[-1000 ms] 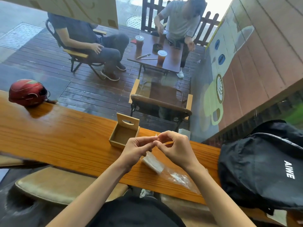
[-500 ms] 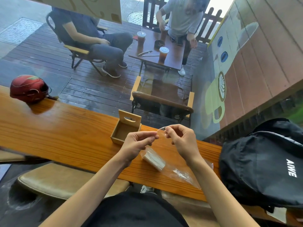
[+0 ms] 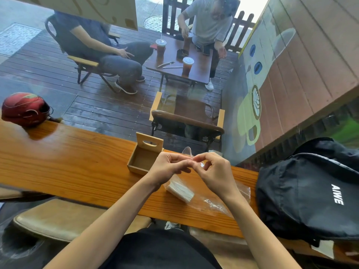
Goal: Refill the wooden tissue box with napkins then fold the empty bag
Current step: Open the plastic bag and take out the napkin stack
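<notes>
We see two bare hands meeting above one long wooden counter [image 3: 68,162]. The left hand [image 3: 167,168] and the right hand [image 3: 212,171] are both curled narrow, fingertips pinched together on the top edge of one clear plastic bag [image 3: 211,200], a twist of which sticks up just beyond the fingers. The rest of the bag trails down toward us, below the hands, lying on the counter. Inside it, just under the left wrist, sits one white stack of napkins [image 3: 180,190].

Just beyond and left of the left hand stands one wooden tissue box [image 3: 144,155], its lid raised upright at the far side and nothing visible inside it.

To the right of the right hand rests one black backpack [image 3: 310,191] bearing the white letters "AIWE", the only writing we can read. Far to the left of the hands, at the counter's back edge, lies one red helmet [image 3: 25,108].

Beyond the hands, on the deck outside, we count two seated people at one small dark table [image 3: 200,70], and three lidded drink cups on it.
</notes>
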